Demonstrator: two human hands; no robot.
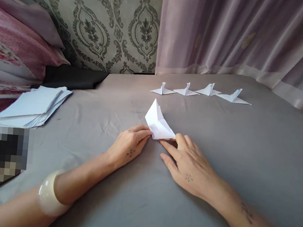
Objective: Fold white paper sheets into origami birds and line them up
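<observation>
A partly folded sheet of white paper [159,124] stands up from the grey cloth in the middle, its tip pointing away from me. My left hand [130,141] pinches its lower left corner between thumb and fingers. At the paper's lower right edge is my right hand [187,159], its fingers touching the fold and reaching partly under it, the thumb spread apart on the cloth. Behind it stand several folded white paper figures in a row, among them a left one [162,89] and a right one [235,96], each with an upright narrow piece and flat wings.
A stack of white paper sheets [32,105] lies at the left, near a black flat item [72,77]. A blurred-out object [1,157] with a pale cable is at the left edge. Pink curtains [227,32] and a patterned wall [116,25] border the grey cloth surface [257,147].
</observation>
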